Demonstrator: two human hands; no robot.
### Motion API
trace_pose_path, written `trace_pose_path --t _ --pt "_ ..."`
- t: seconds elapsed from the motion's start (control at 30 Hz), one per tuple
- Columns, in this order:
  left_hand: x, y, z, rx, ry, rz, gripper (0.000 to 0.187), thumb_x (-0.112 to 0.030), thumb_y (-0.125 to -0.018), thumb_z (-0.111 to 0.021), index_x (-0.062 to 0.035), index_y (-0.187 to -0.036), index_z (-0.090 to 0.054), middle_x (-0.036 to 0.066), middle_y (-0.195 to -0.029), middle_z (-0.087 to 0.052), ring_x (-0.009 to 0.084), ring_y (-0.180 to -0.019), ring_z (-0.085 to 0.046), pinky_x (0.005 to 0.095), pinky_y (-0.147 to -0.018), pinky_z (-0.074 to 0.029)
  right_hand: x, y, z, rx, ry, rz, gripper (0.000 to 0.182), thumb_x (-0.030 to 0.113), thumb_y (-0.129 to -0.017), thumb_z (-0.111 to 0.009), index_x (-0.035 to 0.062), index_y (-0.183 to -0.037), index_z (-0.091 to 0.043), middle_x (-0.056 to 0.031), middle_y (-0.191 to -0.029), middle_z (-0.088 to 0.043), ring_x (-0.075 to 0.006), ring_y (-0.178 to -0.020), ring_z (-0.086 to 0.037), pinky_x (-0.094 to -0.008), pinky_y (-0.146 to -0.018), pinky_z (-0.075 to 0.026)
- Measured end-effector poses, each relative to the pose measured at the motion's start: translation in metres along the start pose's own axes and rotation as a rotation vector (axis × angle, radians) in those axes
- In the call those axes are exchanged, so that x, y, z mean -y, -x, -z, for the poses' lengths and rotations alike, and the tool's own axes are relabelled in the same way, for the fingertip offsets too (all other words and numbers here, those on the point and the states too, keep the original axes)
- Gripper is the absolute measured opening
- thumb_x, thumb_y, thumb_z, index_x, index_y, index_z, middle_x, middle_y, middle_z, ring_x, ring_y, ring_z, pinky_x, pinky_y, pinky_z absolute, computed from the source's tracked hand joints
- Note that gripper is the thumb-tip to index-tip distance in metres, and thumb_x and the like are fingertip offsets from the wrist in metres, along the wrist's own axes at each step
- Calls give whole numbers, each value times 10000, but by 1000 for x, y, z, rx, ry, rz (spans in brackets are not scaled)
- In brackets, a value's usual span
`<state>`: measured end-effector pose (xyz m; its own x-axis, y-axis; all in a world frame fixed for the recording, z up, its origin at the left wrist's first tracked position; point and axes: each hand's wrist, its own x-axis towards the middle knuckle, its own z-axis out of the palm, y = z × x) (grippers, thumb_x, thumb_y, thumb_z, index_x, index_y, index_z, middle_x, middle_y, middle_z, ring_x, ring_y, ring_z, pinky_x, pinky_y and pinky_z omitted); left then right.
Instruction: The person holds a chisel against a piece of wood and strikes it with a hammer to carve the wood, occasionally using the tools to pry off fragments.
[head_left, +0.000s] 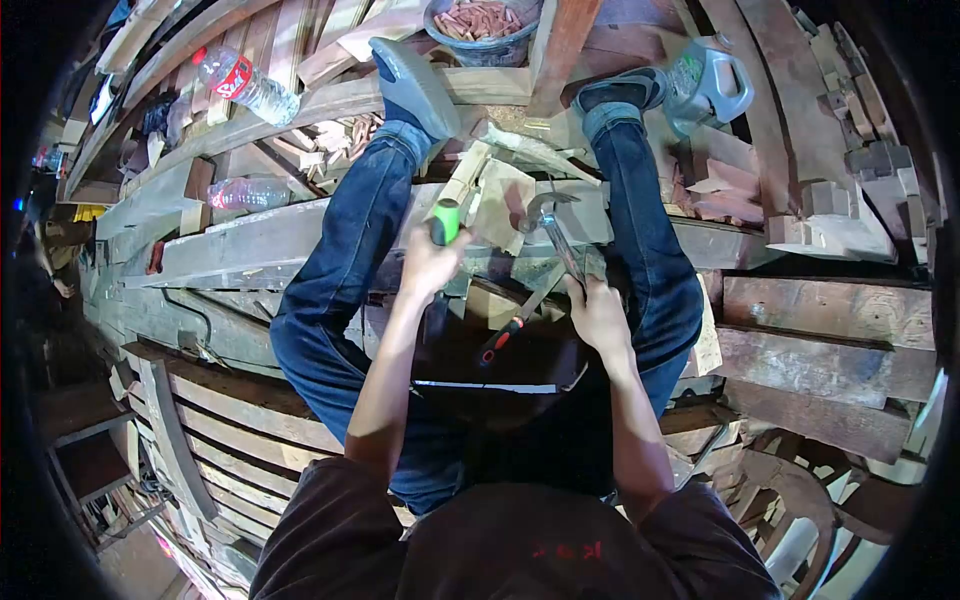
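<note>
My left hand (432,264) is closed around a tool with a bright green handle (446,218); its working end is hidden. In my right hand (602,318) is a claw hammer (556,232), its metal head tilted up over the wooden beam. Between my legs, just beyond the green handle, lie a narrow wood strip (465,175) and a flat, pale wood block (505,205). A tool with a red and black handle and a flat blade (502,340) lies slanted between my two hands.
A tub of small wood pieces (482,22) stands beyond my feet. A bottle with a red label (245,85) and another clear bottle (248,194) lie at the left. To the right is a translucent jug (708,86). Planks and stacked lumber (820,310) surround me.
</note>
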<state>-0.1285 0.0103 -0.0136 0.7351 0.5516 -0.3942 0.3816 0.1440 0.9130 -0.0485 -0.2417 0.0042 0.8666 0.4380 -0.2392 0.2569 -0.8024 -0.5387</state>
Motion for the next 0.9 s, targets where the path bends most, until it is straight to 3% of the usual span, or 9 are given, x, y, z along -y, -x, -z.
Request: trace_pose_path --t 0.13,0.27,0.37,0.47,0.57,0.6,0.73,0.83,0.9 --pt "66 -29 -13 38 -391 70 377 -351 -801 -765 17 -873 -722 140 -757 -725 233 -759 -722 355 -686 -533 -3 1 -2 19 -17 -24 405 325 -970 -555 -53 -848 -632 -332 -743 -616 -502 -777 -627 -572 -688 -502" --pt "63 -26 -26 -87 -371 190 397 -468 -807 -740 -75 -857 -764 53 -709 -735 206 -769 -728 342 -739 -550 -3 1 -2 35 -7 -32 401 318 -973 -548 -58 -856 -628 -333 -746 -616 -502 -777 -627 -572 -691 -504" --pt "84 -39 -31 -132 -327 263 353 -331 -845 -756 -10 -986 -723 91 -765 -742 141 -755 -716 305 -695 -535 -4 2 -3 37 -25 -35 400 315 -977 -544 -60 -867 -627 -333 -745 -617 -502 -776 -628 -570 -691 -506" --pt "73 -33 -34 -169 -372 259 325 -327 -850 -751 -16 -943 -734 74 -744 -742 132 -758 -715 290 -706 -532 -1 5 -1 25 -18 -7 410 321 -976 -549 -65 -862 -627 -337 -747 -615 -501 -778 -629 -566 -691 -509" --pt "85 -29 -40 -176 -324 182 437 -493 -812 -731 -69 -708 -758 16 -668 -726 145 -685 -712 330 -708 -552 5 9 3 46 -28 -18 418 325 -973 -558 -70 -852 -625 -339 -740 -611 -500 -770 -630 -560 -680 -513" --pt "81 -28 -41 -192 -390 155 361 -380 -840 -748 -19 -815 -749 33 -710 -732 145 -647 -707 320 -640 -556 5 10 3 55 -37 -23 422 325 -971 -563 -76 -854 -626 -339 -732 -608 -494 -765 -633 -554 -670 -515" --pt "39 -8 -53 -193 -91 106 209 -105 -858 -740 52 -970 -658 102 -848 -717 192 -670 -726 298 -529 -549 1 13 0 43 -64 10 418 319 -971 -564 -82 -876 -632 -338 -727 -607 -490 -767 -632 -557 -676 -513" --pt "35 -5 -55 -229 -345 244 319 -404 -817 -769 -91 -877 -761 8 -717 -742 121 -720 -703 280 -699 -517 1 13 1 59 -80 -11 413 316 -972 -564 -80 -874 -632 -340 -729 -606 -490 -775 -632 -560 -683 -511" --pt "50 -11 -59 -227 -174 243 313 -373 -809 -785 -72 -890 -748 24 -710 -738 125 -704 -702 273 -679 -516 4 13 4 65 -99 -24 410 313 -971 -566 -79 -875 -633 -341 -734 -607 -490 -781 -632 -560 -689 -511"
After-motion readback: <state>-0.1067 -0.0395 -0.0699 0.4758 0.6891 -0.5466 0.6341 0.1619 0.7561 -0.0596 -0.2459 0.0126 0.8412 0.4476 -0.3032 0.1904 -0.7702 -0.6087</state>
